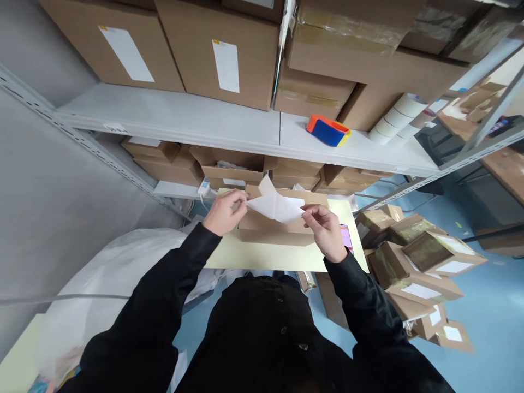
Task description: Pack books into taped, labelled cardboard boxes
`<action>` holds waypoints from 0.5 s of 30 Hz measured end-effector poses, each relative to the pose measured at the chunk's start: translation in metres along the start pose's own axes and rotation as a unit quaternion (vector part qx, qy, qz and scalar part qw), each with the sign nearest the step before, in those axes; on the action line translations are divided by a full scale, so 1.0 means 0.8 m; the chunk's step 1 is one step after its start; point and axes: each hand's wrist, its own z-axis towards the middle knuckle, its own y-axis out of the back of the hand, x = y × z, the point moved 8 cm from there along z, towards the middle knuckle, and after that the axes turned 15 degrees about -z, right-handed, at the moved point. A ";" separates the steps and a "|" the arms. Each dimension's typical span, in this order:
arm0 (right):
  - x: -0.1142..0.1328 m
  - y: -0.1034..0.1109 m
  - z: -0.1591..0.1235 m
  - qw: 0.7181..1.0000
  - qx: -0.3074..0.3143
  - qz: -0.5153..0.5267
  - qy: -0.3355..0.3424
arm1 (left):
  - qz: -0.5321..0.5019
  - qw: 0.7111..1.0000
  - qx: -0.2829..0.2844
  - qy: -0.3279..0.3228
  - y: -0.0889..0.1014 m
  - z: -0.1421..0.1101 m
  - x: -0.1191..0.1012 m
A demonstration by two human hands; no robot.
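Observation:
A creased white sheet of paper (282,208) is stretched between my two hands, with one corner sticking up. My left hand (227,210) pinches its left end, and my right hand (326,229) pinches the right end between thumb and fingers. Directly below the paper, a cardboard box (270,236) rests on the pale yellow table (254,258). A white label on the box's top is partly covered by the paper. Just beyond my right hand, a phone (346,238) with a lit pink screen lies on the table.
Cardboard boxes (229,60) fill the grey shelf (184,114) above the table. A tape dispenser (327,131) and tape rolls (397,117) sit on that shelf. Labelled parcels (426,273) are piled on the floor at right. A large white bag (110,267) stands at left.

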 end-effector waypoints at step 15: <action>-0.082 0.023 0.027 0.981 -0.076 0.029 -0.178 | 0.009 0.947 -0.034 0.319 0.088 0.165 0.278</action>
